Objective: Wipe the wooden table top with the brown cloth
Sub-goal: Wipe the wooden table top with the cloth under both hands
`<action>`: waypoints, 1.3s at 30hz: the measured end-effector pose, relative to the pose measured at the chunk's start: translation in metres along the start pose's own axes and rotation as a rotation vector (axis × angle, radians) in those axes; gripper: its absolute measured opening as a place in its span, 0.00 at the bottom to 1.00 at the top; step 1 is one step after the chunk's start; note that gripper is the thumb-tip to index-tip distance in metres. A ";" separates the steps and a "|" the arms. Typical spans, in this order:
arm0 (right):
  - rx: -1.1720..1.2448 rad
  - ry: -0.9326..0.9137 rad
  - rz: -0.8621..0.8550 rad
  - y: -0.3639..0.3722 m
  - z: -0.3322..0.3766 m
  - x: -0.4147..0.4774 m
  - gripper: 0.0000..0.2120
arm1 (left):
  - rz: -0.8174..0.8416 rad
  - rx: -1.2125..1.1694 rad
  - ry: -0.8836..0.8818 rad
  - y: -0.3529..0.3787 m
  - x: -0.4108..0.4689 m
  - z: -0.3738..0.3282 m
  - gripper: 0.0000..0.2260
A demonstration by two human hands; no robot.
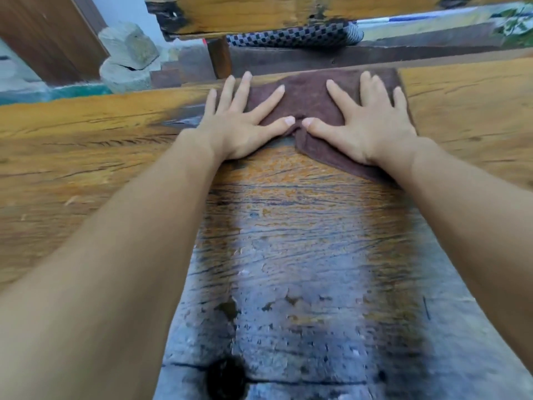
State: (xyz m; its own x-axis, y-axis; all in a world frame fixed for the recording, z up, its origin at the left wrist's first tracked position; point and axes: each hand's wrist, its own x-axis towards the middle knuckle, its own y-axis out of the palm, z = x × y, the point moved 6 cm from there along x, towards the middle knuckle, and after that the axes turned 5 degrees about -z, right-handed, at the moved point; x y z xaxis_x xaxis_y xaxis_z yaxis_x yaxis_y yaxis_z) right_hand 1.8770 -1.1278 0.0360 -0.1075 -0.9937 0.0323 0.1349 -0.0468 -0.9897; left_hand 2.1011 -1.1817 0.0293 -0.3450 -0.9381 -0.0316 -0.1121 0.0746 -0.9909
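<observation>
cloth [308,96] on table [86,157] far edge — left hand [242,131] | right hand [372,131] atop

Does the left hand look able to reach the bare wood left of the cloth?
Probably yes: the left hand lies flat on the brown cloth's left edge, and the table top beside it shows nothing in the way.

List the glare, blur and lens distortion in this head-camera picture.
Head view: a pale bluish glare lies on the darker, wet-looking strip of the wooden table top between the forearms. Head view: the near forearms and the frame edges look soft, while the left hand, the right hand and the brown cloth are sharper. Head view: the wide lens stretches the arms and slants the table's far edge.
</observation>
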 end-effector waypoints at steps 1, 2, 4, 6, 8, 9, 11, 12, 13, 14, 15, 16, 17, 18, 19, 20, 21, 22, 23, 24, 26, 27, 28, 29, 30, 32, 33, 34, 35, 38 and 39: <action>-0.003 -0.006 0.001 0.001 0.002 -0.013 0.52 | 0.020 -0.003 0.004 0.001 -0.010 -0.001 0.35; -0.005 -0.016 0.006 0.003 0.006 -0.025 0.51 | 0.040 0.001 0.012 0.001 -0.020 -0.002 0.30; 0.000 -0.034 0.017 0.006 0.012 -0.054 0.51 | 0.036 0.008 0.024 0.001 -0.047 -0.005 0.24; 0.001 -0.050 0.022 0.006 0.018 -0.084 0.50 | 0.011 0.004 0.021 0.002 -0.080 -0.010 0.24; 0.004 -0.067 0.034 0.008 0.024 -0.116 0.51 | -0.001 -0.014 -0.001 0.005 -0.118 -0.013 0.26; 0.006 -0.077 0.040 0.009 0.027 -0.133 0.51 | 0.000 -0.019 -0.010 0.006 -0.138 -0.015 0.26; 0.006 -0.102 0.054 0.008 0.033 -0.170 0.51 | 0.011 -0.023 -0.023 0.006 -0.184 -0.016 0.25; 0.008 -0.115 0.062 0.008 0.036 -0.186 0.50 | 0.016 -0.030 -0.031 0.008 -0.204 -0.015 0.25; 0.012 -0.131 0.069 0.007 0.038 -0.207 0.50 | 0.024 -0.032 -0.042 0.008 -0.230 -0.016 0.25; 0.015 -0.147 0.076 0.007 0.041 -0.226 0.49 | 0.028 -0.030 -0.053 0.009 -0.253 -0.016 0.25; 0.019 -0.158 0.083 0.008 0.043 -0.244 0.49 | 0.033 -0.028 -0.064 0.011 -0.275 -0.016 0.25; 0.023 -0.169 0.085 0.006 0.046 -0.264 0.49 | 0.028 -0.025 -0.076 0.010 -0.300 -0.018 0.25; 0.025 -0.174 0.090 0.006 0.049 -0.282 0.49 | 0.026 -0.023 -0.089 0.011 -0.320 -0.021 0.26; 0.027 -0.176 0.097 0.004 0.052 -0.303 0.48 | 0.029 -0.019 -0.106 0.011 -0.344 -0.026 0.27; 0.032 -0.177 0.104 0.007 0.054 -0.315 0.48 | 0.030 -0.019 -0.121 0.015 -0.356 -0.029 0.27; 0.036 -0.181 0.113 0.006 0.057 -0.337 0.48 | 0.040 -0.017 -0.144 0.015 -0.377 -0.034 0.26; 0.034 -0.190 0.111 0.006 0.060 -0.358 0.47 | 0.045 -0.009 -0.159 0.016 -0.397 -0.037 0.26; 0.030 -0.195 0.111 0.006 0.062 -0.377 0.47 | 0.053 -0.004 -0.167 0.017 -0.414 -0.041 0.25; 0.014 -0.209 0.112 0.005 0.064 -0.401 0.47 | 0.061 -0.002 -0.171 0.016 -0.439 -0.046 0.25; 0.007 -0.227 0.116 0.004 0.065 -0.419 0.46 | 0.063 -0.012 -0.170 0.016 -0.458 -0.049 0.24; 0.003 -0.255 0.135 0.003 0.066 -0.461 0.45 | 0.059 -0.026 -0.186 0.017 -0.506 -0.057 0.23; 0.006 -0.259 0.138 0.002 0.065 -0.477 0.45 | 0.057 -0.024 -0.193 0.019 -0.525 -0.062 0.23; 0.011 -0.269 0.135 -0.002 0.066 -0.496 0.45 | 0.056 -0.022 -0.205 0.017 -0.548 -0.067 0.24; 0.018 -0.278 0.134 -0.004 0.066 -0.513 0.44 | 0.060 -0.030 -0.211 0.017 -0.568 -0.072 0.24; 0.016 -0.291 0.138 -0.005 0.065 -0.530 0.44 | 0.068 -0.044 -0.208 0.018 -0.586 -0.077 0.25; 0.036 -0.316 0.137 -0.008 0.063 -0.566 0.43 | 0.081 -0.084 -0.209 0.019 -0.625 -0.089 0.26; 0.055 -0.322 0.122 -0.012 0.064 -0.581 0.42 | 0.076 -0.092 -0.218 0.017 -0.643 -0.094 0.26; 0.073 -0.327 0.108 -0.014 0.064 -0.595 0.42 | 0.080 -0.093 -0.226 0.017 -0.658 -0.099 0.26; 0.084 -0.330 0.102 -0.015 0.063 -0.609 0.42 | 0.088 -0.097 -0.239 0.017 -0.672 -0.105 0.26; 0.078 -0.356 0.104 -0.021 0.065 -0.650 0.41 | 0.124 -0.119 -0.273 0.012 -0.716 -0.120 0.27; 0.076 -0.364 0.113 -0.023 0.065 -0.662 0.41 | 0.147 -0.115 -0.286 0.011 -0.729 -0.124 0.27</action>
State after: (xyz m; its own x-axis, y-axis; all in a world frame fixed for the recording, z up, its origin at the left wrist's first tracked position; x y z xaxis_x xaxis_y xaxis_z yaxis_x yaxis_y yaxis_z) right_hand 2.0086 -0.4757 0.0464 0.2674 -0.9635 -0.0157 0.1995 0.0713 -0.9773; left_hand 2.2355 -0.4546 0.0574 -0.0920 -0.9701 -0.2245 -0.1910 0.2384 -0.9522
